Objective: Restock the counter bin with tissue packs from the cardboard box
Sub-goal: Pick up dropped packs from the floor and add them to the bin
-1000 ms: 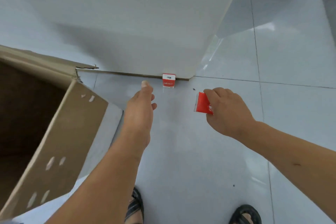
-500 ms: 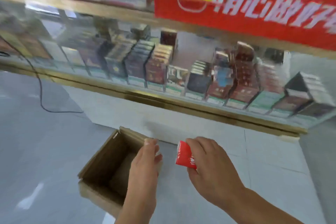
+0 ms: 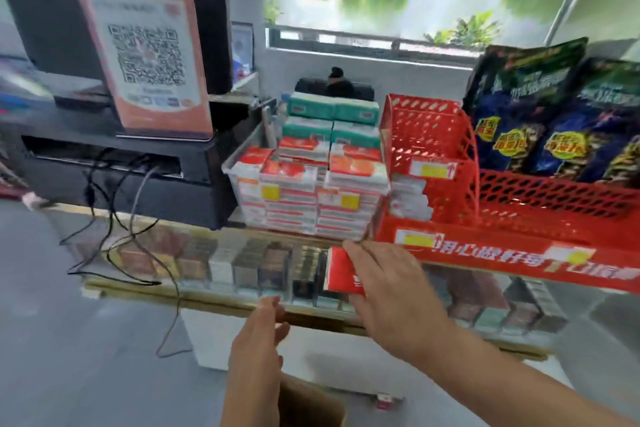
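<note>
My right hand (image 3: 394,291) grips a red tissue pack (image 3: 341,272) and holds it in front of the glass counter, just below the clear counter bin (image 3: 239,163). That bin is stacked high with red-and-white and green tissue packs (image 3: 311,194). Lower down, my left hand (image 3: 258,347) hangs with straight fingers and holds nothing. A corner of the cardboard box (image 3: 311,402) shows on the floor under my left forearm. One more small red pack (image 3: 385,401) lies on the floor by the counter base.
A red mesh display rack (image 3: 450,163) with snack bags (image 3: 540,114) stands right of the bin. Left of the bin are a black register unit (image 3: 131,170), a QR code sign (image 3: 145,55) and dangling cables (image 3: 114,246). The glass case (image 3: 242,263) below holds several cigarette packs.
My view has lifted from the floor and box up to the counter top. My right hand has carried the red pack upward to counter height; my left hand rose alongside, still with nothing in it.
</note>
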Available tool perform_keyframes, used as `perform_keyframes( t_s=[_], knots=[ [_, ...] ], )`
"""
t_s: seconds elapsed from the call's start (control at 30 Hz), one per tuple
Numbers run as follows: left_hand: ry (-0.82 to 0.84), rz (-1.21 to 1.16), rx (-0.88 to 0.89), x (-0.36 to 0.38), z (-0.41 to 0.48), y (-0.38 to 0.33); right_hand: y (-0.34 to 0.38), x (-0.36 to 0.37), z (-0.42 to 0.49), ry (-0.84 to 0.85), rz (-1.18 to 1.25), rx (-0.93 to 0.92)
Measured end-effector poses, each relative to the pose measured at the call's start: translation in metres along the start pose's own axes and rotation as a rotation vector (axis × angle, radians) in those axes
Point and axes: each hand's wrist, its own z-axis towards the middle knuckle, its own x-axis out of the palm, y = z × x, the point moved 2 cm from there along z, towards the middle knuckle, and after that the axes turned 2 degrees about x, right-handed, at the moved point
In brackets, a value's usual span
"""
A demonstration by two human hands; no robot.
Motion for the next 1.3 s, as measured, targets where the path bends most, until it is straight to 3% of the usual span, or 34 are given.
perform_keyframes(
  t_s=[0.27,0.57,0.83,1.0,1.17,1.3],
  knots=[
    [0.020,0.001,-0.005,0.028,0.001,-0.066,-0.019,-0.059,0.102,0.002,-0.057,-0.051],
    [0.080,0.031,0.162,0.051,0.021,-0.110,-0.071,-0.033,0.223,0.127,-0.161,0.006],
    [0.176,0.126,0.068,0.054,0.057,-0.100,-0.093,-0.015,0.254,0.313,-0.245,0.130],
    [0.207,0.150,-0.019,0.044,0.078,-0.099,-0.057,-0.018,0.251,0.318,-0.192,0.139],
    [0.324,0.157,0.079,0.027,0.071,-0.099,0.009,-0.004,0.252,0.302,-0.180,0.027],
    [0.362,0.157,0.091,0.020,0.069,-0.100,0.023,0.011,0.246,0.368,-0.177,0.053]
  ],
)
